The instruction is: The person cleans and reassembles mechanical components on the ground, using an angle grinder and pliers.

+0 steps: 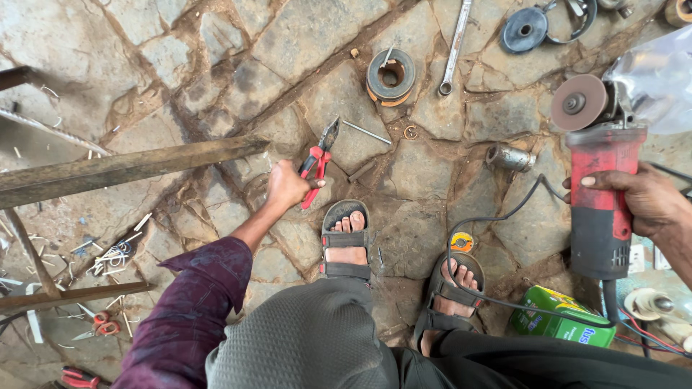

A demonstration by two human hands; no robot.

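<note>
Gripping red-handled pliers (318, 164), the left hand (287, 185) has its fingers clenched round the handles, jaws pointing to one o'clock above the stone floor (216, 57). At three o'clock the right hand (649, 198) grasps a red angle grinder (600, 194), disc up; a wire spool (391, 73) lies at twelve

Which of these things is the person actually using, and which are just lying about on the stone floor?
In use:
- red-handled pliers, in the left hand
- red angle grinder, in the right hand

Lying about:
- wire spool
- spanner
- green box
- scissors
- wooden plank
</note>
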